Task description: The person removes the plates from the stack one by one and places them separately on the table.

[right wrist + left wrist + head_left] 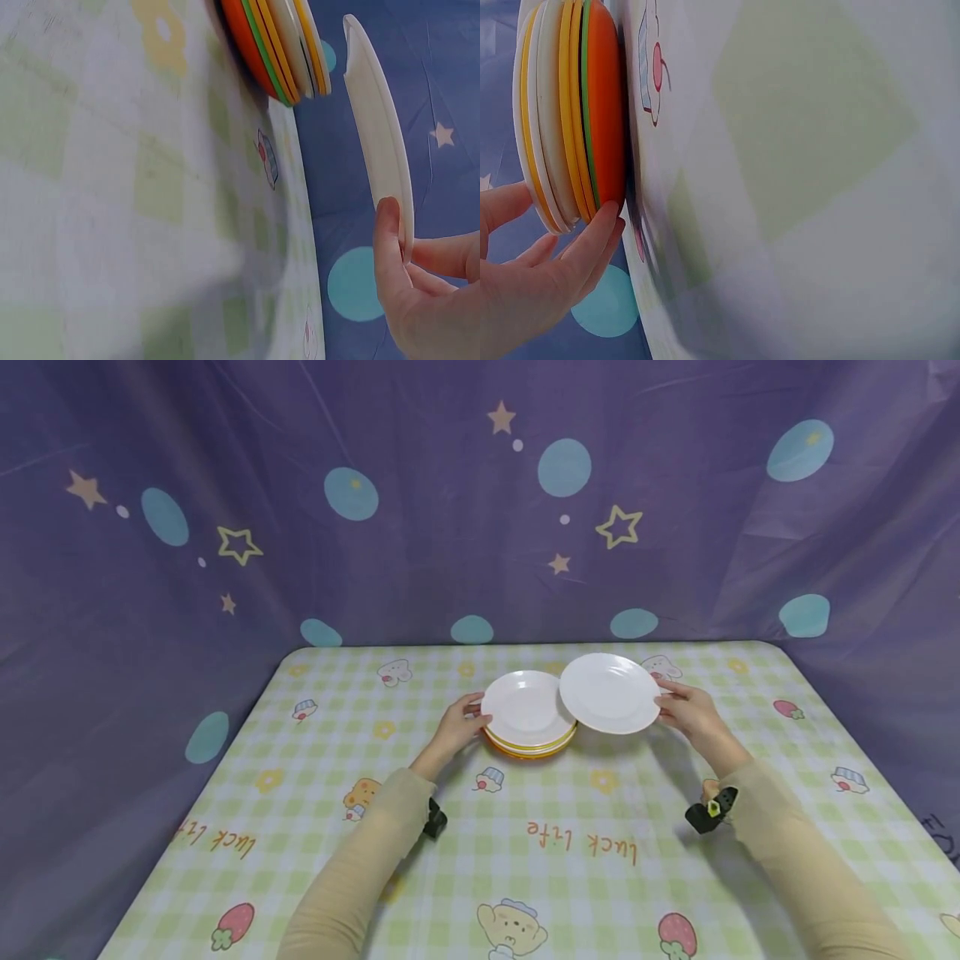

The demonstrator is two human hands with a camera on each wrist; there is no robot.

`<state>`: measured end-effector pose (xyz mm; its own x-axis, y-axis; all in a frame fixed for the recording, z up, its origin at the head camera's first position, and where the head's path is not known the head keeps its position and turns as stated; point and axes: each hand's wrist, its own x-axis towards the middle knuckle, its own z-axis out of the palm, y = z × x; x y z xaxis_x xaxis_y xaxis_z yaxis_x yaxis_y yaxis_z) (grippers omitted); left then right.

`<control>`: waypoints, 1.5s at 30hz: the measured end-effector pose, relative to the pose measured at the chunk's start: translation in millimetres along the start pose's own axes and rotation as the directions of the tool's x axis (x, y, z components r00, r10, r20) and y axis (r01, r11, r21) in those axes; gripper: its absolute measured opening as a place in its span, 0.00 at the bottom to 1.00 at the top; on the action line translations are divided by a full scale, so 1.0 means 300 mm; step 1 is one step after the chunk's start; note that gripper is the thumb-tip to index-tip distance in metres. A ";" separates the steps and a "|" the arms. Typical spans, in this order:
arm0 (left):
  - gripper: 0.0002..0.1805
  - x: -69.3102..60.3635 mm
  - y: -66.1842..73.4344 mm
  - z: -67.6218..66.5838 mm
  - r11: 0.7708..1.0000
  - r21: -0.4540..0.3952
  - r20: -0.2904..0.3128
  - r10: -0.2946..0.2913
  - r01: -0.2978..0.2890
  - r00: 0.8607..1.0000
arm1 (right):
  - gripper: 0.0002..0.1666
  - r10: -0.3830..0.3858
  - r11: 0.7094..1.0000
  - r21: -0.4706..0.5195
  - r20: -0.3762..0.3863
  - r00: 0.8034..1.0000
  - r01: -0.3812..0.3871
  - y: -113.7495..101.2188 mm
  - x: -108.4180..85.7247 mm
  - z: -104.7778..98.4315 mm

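A stack of plates (525,714) rests on the table, with a white plate on top and yellow, green and orange rims showing below. At the stack's left edge, my left hand (459,727) holds the side, its digits spread from the top plate's rim down to the orange bottom piece (606,112). My right hand (693,717) pinches a separate white plate (611,693) by its right edge. That plate is held above the table, just right of the stack, and overlaps its right rim in the head view. In the right wrist view, the plate (382,135) appears edge-on, apart from the stack.
A green-and-white checked tablecloth (570,893) with printed cartoons and lettering covers the table. Behind it hangs a purple curtain (450,527) with stars and blue ovals. Each wrist wears a black camera, such as the right wrist camera (708,812).
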<state>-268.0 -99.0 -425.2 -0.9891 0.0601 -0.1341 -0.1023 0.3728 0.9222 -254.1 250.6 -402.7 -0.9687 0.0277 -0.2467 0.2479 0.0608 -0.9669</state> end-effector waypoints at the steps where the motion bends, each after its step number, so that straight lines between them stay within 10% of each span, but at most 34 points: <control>1: 0.28 0.000 0.000 0.000 1.000 0.000 0.000 -0.001 0.001 1.000 | 0.32 -0.001 1.000 -0.003 0.003 1.000 0.001 0.002 -0.001 -0.007; 45: 0.28 0.013 -0.020 0.003 1.000 -0.022 -0.006 0.010 -0.010 1.000 | 0.33 0.125 0.990 -0.061 0.005 0.992 -0.124 0.132 0.028 -0.162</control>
<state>-271.2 -100.1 -431.5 -0.9907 0.0586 -0.1231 -0.0949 0.3516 0.9313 -251.8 301.7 -440.0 -0.9303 0.0299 -0.3657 0.3666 0.1177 -0.9229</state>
